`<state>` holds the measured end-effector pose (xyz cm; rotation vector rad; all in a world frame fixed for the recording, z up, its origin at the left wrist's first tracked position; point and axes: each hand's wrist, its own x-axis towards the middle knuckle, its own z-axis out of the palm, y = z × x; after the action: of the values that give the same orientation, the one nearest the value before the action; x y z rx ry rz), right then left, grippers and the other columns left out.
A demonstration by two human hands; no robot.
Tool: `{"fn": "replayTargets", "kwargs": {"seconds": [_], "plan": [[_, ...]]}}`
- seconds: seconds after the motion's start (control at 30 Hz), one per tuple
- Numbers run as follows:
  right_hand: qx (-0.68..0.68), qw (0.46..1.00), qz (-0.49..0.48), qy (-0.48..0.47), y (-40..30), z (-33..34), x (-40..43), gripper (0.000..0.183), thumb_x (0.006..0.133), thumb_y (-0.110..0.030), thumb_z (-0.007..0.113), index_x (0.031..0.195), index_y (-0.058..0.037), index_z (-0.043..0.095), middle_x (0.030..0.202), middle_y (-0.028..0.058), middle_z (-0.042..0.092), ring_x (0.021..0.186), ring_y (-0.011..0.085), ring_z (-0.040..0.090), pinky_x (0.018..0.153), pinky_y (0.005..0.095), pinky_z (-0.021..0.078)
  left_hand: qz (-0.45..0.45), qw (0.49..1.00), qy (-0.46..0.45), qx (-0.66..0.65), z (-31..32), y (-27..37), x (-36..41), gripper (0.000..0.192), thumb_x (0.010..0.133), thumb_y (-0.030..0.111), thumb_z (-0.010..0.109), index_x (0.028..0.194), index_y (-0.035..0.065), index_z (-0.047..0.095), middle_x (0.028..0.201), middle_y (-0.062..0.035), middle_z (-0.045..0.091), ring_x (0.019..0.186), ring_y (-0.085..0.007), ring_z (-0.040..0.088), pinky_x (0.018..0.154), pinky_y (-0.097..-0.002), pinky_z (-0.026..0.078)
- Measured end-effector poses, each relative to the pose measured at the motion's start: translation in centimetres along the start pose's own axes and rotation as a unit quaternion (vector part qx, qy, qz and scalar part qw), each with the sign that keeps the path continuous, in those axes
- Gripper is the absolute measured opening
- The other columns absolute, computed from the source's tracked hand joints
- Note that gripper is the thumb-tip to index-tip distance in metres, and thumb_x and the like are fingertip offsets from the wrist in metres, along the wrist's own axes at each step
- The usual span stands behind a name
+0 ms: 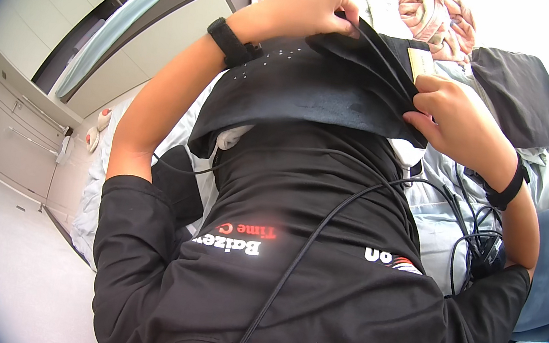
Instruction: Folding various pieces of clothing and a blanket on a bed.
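Note:
A black cloth garment (285, 87) is spread across my lap, with small shiny studs on its left part. My left hand (306, 9) pinches the garment's far edge between thumb and fingers, lifting a fold of it. On the other side, my right hand (450, 116) grips the same garment, just below a cream label (420, 65) that bears writing. Between both hands the lifted edge runs taut and slanted. The fingertips of my right hand are partly hidden by the cloth.
A folded dark garment (521, 97) lies on the bed at the right, near crumpled pink cloth (435, 18). Black cables (477, 234) are bunched beside my right arm, and one cable (306, 248) crosses my shirt. A black item (176, 184) rests by my left elbow.

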<state>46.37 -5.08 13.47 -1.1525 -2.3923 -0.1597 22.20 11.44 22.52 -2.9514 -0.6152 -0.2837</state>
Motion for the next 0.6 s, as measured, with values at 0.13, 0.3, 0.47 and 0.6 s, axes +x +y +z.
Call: {"fn": "replayTargets", "kwargs": {"seconds": [0.13,0.3,0.47,0.6], "plan": [[-0.005,1.0,-0.005,0.003,-0.4,-0.3,0.0,0.025,0.089,-0.013,0.072,0.074,0.0048,0.066,0.088,0.0177,0.058,0.083,0.0383,0.062,0.078,0.0453,0.0507,-0.034,0.994,0.028,-0.103,-1.0,-0.3,0.2,0.019,0.078,0.011,0.081,0.09,-0.0026,0.078,0.074,-0.012,0.075,0.062,-0.0115,0.067,0.062,-0.0289,0.053],[0.005,1.0,-0.004,-0.007,-0.1,-0.4,0.0,0.026,0.09,-0.014,0.072,0.075,0.0059,0.063,0.086,0.0186,0.055,0.082,0.0388,0.061,0.075,0.0463,0.0488,-0.011,0.964,0.075,-0.256,-0.9,-1.1,0.1,0.015,0.08,0.005,0.083,0.089,-0.0039,0.075,0.078,-0.0075,0.075,0.073,-0.0097,0.068,0.07,-0.0246,0.056],[0.017,1.0,-0.017,0.001,0.5,0.1,-0.2,0.028,0.09,-0.014,0.072,0.075,0.0068,0.061,0.083,0.019,0.051,0.078,0.0391,0.059,0.071,0.0471,0.0466,0.026,0.975,0.112,-0.193,-0.8,-0.7,-0.3,0.018,0.082,0.008,0.082,0.087,-0.0014,0.068,0.077,-0.0079,0.071,0.077,-0.0118,0.068,0.072,-0.0279,0.055],[0.025,0.999,-0.022,-0.007,0.6,0.1,-0.1,0.029,0.09,-0.015,0.073,0.075,0.0068,0.061,0.083,0.0187,0.051,0.077,0.0383,0.058,0.07,0.0467,0.0462,0.081,0.988,0.074,-0.11,-0.9,-1.3,-0.2,0.014,0.085,0.007,0.078,0.089,-0.0008,0.067,0.079,-0.0092,0.07,0.074,-0.0165,0.067,0.07,-0.0329,0.053]]}}
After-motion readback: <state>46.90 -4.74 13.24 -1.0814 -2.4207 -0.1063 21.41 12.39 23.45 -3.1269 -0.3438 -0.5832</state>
